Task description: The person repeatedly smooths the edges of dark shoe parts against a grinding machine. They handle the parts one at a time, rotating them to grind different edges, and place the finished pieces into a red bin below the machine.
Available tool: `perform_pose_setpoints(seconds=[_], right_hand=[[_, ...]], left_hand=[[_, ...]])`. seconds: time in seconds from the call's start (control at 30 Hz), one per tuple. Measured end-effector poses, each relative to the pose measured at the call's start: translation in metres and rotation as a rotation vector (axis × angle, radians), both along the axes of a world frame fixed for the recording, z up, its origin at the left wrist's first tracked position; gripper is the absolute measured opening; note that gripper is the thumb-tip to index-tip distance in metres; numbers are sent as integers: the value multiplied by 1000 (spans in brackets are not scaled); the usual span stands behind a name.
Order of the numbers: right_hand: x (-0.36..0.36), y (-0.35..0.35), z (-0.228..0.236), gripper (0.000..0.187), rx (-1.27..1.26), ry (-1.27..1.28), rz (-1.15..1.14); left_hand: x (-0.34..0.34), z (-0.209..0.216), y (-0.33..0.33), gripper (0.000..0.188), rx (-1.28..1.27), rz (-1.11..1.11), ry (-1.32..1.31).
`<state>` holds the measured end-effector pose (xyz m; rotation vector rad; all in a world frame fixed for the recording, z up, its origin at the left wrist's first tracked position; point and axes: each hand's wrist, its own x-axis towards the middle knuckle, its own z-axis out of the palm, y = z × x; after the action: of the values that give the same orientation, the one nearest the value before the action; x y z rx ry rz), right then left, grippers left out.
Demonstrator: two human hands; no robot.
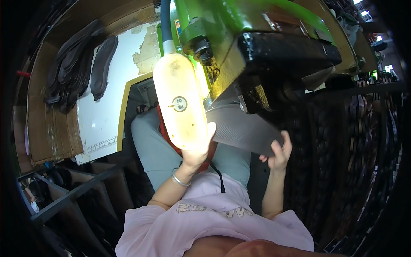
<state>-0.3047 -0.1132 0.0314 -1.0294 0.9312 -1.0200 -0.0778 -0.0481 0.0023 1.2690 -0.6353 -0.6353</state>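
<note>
Nearby, a half-curled right hand (279, 156) grips a grey sheet (244, 130); a lamp (182, 107) hides the left hand (196, 156)'s fingers, hold unclear.

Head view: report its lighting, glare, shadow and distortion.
In the head view, the pale-yellow oval lamp glares nearly white toward its lower end; in the head view, the thin grey ribbed sheet dims toward the right hand; in the head view, deep shadow blots detail beneath the glossy green-and-black machine, and fisheye corners go black.
</note>
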Motion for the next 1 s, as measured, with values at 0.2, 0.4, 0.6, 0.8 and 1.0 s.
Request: perform_pose_setpoints(seconds=[0.2, 0.4, 0.6, 0.8, 1.0], right_hand=[[36, -76, 20, 36, -155, -7, 146], [72, -86, 7, 32, -231, -15, 338], [112, -55, 13, 42, -211, 20, 468], [132, -56, 16, 37, -263, 133, 490], [136, -45, 31, 30, -524, 394, 376]], left_hand=[[35, 10, 17, 35, -22, -161, 104], [60, 32, 35, 27, -42, -54, 166], [96, 5, 80, 15, 40, -10, 297], [54, -45, 99, 15, 285, -297, 412], [-19, -50, 57, 31, 277, -525, 191]])
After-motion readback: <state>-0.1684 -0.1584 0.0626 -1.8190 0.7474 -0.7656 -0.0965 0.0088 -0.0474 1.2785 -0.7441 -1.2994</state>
